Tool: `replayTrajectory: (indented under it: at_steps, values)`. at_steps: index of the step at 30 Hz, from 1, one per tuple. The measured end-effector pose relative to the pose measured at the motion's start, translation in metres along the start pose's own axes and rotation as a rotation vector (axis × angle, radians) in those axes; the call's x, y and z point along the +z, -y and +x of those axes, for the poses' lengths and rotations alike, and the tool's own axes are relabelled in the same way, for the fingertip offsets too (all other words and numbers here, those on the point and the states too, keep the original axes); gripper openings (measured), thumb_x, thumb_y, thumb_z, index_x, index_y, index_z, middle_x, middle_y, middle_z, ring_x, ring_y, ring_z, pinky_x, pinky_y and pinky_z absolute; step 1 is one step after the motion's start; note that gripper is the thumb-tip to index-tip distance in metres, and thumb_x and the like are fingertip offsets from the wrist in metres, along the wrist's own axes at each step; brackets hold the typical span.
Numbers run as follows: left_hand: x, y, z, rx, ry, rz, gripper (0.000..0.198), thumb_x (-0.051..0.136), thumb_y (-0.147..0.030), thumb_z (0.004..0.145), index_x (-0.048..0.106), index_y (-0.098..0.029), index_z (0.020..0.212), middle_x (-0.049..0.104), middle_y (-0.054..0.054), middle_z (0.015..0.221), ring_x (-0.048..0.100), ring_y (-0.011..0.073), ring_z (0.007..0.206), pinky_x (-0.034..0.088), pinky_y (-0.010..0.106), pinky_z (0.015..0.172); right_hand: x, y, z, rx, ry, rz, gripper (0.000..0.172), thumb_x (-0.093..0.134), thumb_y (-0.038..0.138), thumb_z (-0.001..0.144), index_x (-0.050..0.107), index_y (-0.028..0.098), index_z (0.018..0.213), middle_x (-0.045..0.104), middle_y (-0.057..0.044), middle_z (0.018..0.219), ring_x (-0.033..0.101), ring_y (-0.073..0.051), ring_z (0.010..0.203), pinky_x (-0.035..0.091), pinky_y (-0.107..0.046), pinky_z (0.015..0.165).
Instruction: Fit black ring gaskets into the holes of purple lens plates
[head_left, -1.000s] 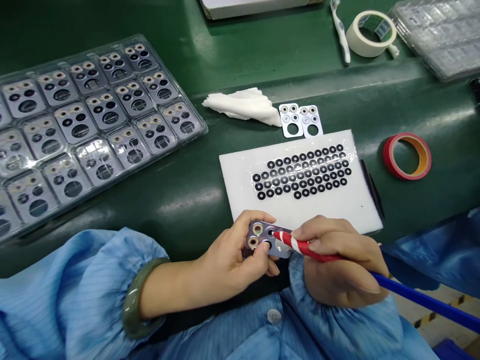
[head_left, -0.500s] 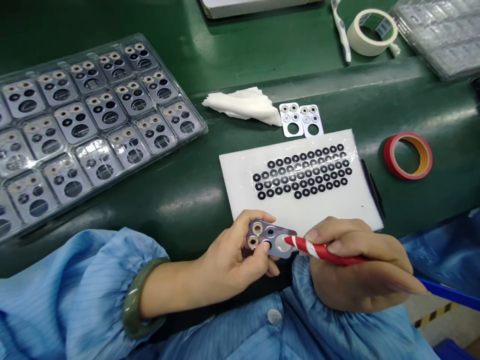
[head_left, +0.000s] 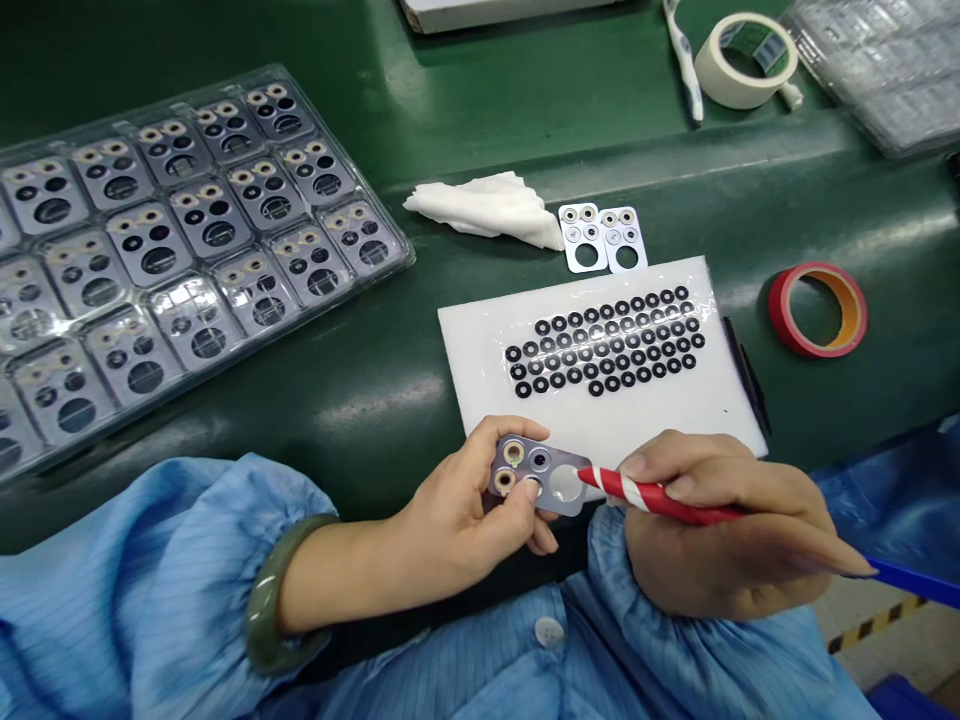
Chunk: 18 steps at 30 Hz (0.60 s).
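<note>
My left hand pinches a small grey plate between thumb and fingers. It has two tan rings, smaller round openings and one large round hole; my thumb partly covers one opening. In my right hand is a pen-like stick wrapped in red and white, its tip at the right edge of the large hole. Whether the tip touches the plate I cannot tell. Just beyond my hands lies a white board bearing rows of black washer-like rings.
A clear tray of similar plates lies at the left. Two loose plates sit beside a crumpled white cloth. On the right are red tape, cream tape, a toothbrush and stacked clear trays.
My right hand and the stick have shifted slightly right, the tip moving from over the large hole to its edge. The plate has tilted a little in my left hand.
</note>
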<state>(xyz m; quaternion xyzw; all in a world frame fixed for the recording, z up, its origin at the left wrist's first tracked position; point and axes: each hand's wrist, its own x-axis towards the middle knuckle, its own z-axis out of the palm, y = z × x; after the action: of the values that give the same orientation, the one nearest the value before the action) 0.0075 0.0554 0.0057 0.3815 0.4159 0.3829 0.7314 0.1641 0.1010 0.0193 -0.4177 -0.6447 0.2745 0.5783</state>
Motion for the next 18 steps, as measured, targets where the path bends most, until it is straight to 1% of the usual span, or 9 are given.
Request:
replayTrajectory:
  at_steps: [2, 5, 6, 7, 10, 11, 13, 15, 18]
  values:
    - [0.000, 0.000, 0.000, -0.009, -0.002, -0.006, 0.026, 0.046, -0.031, 0.096, 0.037, -0.022, 0.120, 0.063, 0.001, 0.076, 0.068, 0.0128, 0.067, 0.058, 0.023, 0.066, 0.004, 0.002, 0.003, -0.049, -0.177, 0.067, 0.034, 0.041, 0.037, 0.098, 0.062, 0.019, 0.078, 0.047, 0.000, 0.058, 0.054, -0.014, 0.053, 0.043, -0.027, 0.047]
    - [-0.001, -0.001, -0.001, -0.006, 0.001, 0.004, 0.027, 0.045, -0.031, 0.097, 0.036, -0.023, 0.120, 0.063, 0.001, 0.077, 0.068, 0.0134, 0.068, 0.058, 0.024, 0.067, 0.010, 0.003, 0.010, -0.030, -0.364, 0.008, 0.043, 0.033, 0.025, 0.100, 0.067, 0.020, 0.075, 0.040, -0.001, 0.057, 0.052, -0.015, 0.055, 0.041, -0.029, 0.051]
    - [-0.001, -0.001, -0.001, 0.001, 0.005, 0.015, 0.026, 0.045, -0.030, 0.097, 0.036, -0.022, 0.121, 0.064, 0.002, 0.077, 0.069, 0.0136, 0.069, 0.058, 0.024, 0.068, 0.011, 0.003, 0.013, -0.027, -0.414, -0.019, 0.047, 0.029, 0.019, 0.100, 0.067, 0.021, 0.072, 0.040, -0.001, 0.057, 0.052, -0.015, 0.056, 0.041, -0.029, 0.052]
    - [-0.001, -0.001, -0.001, 0.008, 0.008, 0.029, 0.026, 0.045, -0.030, 0.097, 0.036, -0.022, 0.121, 0.064, 0.002, 0.077, 0.069, 0.0137, 0.069, 0.058, 0.024, 0.068, 0.011, 0.003, 0.016, -0.016, -0.432, -0.037, 0.052, 0.025, 0.014, 0.099, 0.066, 0.022, 0.070, 0.041, -0.002, 0.057, 0.052, -0.015, 0.056, 0.041, -0.030, 0.054]
    - [0.000, -0.002, -0.001, 0.029, 0.003, 0.065, 0.026, 0.044, -0.028, 0.097, 0.037, -0.022, 0.120, 0.065, 0.003, 0.077, 0.069, 0.0135, 0.069, 0.057, 0.022, 0.068, 0.006, -0.002, 0.022, -0.009, -0.349, -0.014, 0.059, 0.016, 0.006, 0.095, 0.067, 0.025, 0.072, 0.048, -0.001, 0.060, 0.055, -0.014, 0.056, 0.042, -0.030, 0.056]
    - [0.000, -0.002, -0.001, 0.033, 0.001, 0.073, 0.025, 0.044, -0.028, 0.097, 0.038, -0.022, 0.120, 0.065, 0.003, 0.077, 0.069, 0.0133, 0.069, 0.057, 0.022, 0.067, 0.004, -0.004, 0.021, -0.029, -0.341, 0.013, 0.060, 0.014, 0.006, 0.095, 0.067, 0.025, 0.074, 0.049, -0.001, 0.059, 0.055, -0.014, 0.055, 0.042, -0.029, 0.055]
    - [0.000, -0.002, -0.001, 0.040, 0.001, 0.079, 0.025, 0.044, -0.027, 0.097, 0.038, -0.022, 0.121, 0.065, 0.003, 0.076, 0.069, 0.0131, 0.069, 0.057, 0.021, 0.067, 0.002, -0.008, 0.018, -0.105, -0.373, 0.072, 0.061, 0.011, 0.007, 0.095, 0.067, 0.026, 0.079, 0.045, -0.001, 0.056, 0.055, -0.013, 0.053, 0.042, -0.026, 0.052]
    - [0.000, -0.002, -0.001, 0.052, 0.009, 0.083, 0.026, 0.044, -0.028, 0.097, 0.037, -0.022, 0.121, 0.065, 0.002, 0.076, 0.069, 0.0132, 0.069, 0.057, 0.021, 0.066, 0.002, -0.009, 0.013, -0.112, -0.372, 0.087, 0.058, 0.012, 0.008, 0.095, 0.064, 0.026, 0.078, 0.041, 0.000, 0.052, 0.053, -0.012, 0.049, 0.040, -0.024, 0.048]
    - [0.000, -0.001, -0.002, 0.045, 0.006, 0.084, 0.027, 0.044, -0.028, 0.097, 0.037, -0.023, 0.122, 0.065, 0.002, 0.077, 0.069, 0.0134, 0.069, 0.057, 0.022, 0.066, 0.005, -0.007, 0.007, -0.044, -0.280, -0.007, 0.045, 0.022, 0.015, 0.097, 0.057, 0.023, 0.070, 0.041, 0.001, 0.051, 0.051, -0.013, 0.045, 0.040, -0.025, 0.046]
